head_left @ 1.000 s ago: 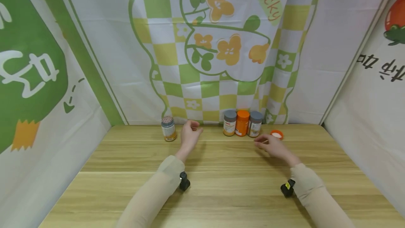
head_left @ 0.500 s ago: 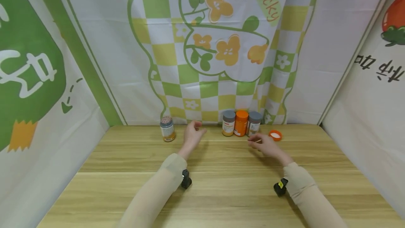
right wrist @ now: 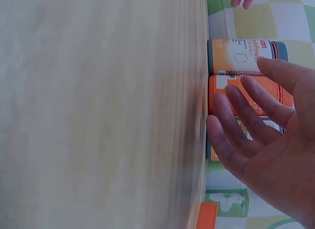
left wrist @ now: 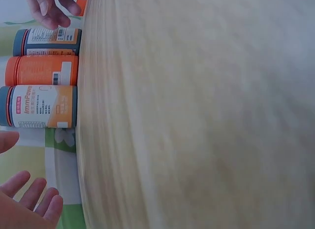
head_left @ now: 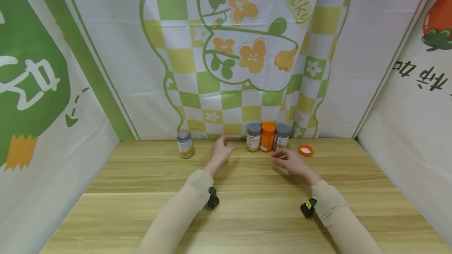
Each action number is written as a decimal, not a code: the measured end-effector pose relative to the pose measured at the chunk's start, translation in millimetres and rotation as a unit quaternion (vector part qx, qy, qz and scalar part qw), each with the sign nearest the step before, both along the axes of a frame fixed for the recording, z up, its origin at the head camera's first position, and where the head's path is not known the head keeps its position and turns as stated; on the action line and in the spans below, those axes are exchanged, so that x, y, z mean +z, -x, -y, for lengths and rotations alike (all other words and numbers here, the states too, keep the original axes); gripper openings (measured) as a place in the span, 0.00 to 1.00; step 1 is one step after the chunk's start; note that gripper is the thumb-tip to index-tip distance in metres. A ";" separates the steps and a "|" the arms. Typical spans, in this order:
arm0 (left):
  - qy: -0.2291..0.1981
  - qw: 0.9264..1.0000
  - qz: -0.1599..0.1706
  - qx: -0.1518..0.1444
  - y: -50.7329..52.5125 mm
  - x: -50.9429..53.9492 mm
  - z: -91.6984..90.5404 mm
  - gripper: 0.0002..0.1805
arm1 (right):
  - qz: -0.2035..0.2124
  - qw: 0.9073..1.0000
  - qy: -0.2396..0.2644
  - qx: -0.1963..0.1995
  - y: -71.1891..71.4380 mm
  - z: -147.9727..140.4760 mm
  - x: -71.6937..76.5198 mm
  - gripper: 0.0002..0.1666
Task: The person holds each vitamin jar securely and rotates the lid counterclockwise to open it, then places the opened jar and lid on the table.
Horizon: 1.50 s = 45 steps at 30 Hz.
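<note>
Three capped jars stand side by side at the back of the table: a grey-lidded jar with a white and orange label [head_left: 253, 138], an all-orange jar [head_left: 267, 138] in the middle, and another grey-lidded jar [head_left: 282, 135] on the right. My left hand [head_left: 221, 151] is a short way left of the row, fingers relaxed and holding nothing. In front of the right-hand jar hovers my right hand [head_left: 292, 162], its fingers loosely bent and nothing between them; it covers that jar's lower part. Whether it touches the jar I cannot tell.
Farther left stands another grey jar [head_left: 185, 144] with a red-and-white patterned top. An orange lid [head_left: 305, 150], white inside, lies right of the row. A patterned curtain [head_left: 233, 105] hangs right behind the wooden table [head_left: 254, 214].
My left hand has moved right, toward the three jars. The right hand has shifted left, away from the orange lid and in front of the row. The jars keep their places.
</note>
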<state>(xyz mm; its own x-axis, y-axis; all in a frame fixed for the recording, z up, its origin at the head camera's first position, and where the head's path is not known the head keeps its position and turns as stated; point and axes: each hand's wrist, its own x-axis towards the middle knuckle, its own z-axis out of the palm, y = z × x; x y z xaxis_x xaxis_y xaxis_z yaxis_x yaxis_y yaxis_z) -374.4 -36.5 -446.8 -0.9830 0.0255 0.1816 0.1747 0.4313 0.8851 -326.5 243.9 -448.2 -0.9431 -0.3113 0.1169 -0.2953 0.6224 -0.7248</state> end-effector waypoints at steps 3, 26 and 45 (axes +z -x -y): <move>-0.002 1.000 -0.001 -0.008 1.8 -0.9 -3.9 0.28 | -0.009 1.000 -0.012 0.003 0.9 1.3 -0.2 0.16; 0.043 0.998 -0.003 -0.055 17.3 0.8 -35.2 0.29 | -0.008 0.999 -0.017 0.026 -1.9 14.9 4.3 0.17; 0.043 0.997 0.008 -0.056 26.3 -4.9 -64.8 0.30 | -0.016 0.999 -0.020 0.023 -1.2 13.2 3.2 0.16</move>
<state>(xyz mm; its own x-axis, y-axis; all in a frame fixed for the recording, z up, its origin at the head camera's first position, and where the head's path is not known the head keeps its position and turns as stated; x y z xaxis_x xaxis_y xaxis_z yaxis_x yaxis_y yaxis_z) -400.7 28.2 -451.6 -0.9761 0.1499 0.1576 0.2115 0.4847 0.8487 -325.3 230.7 -444.9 -0.9238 -0.3590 0.1333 -0.3466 0.6358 -0.6896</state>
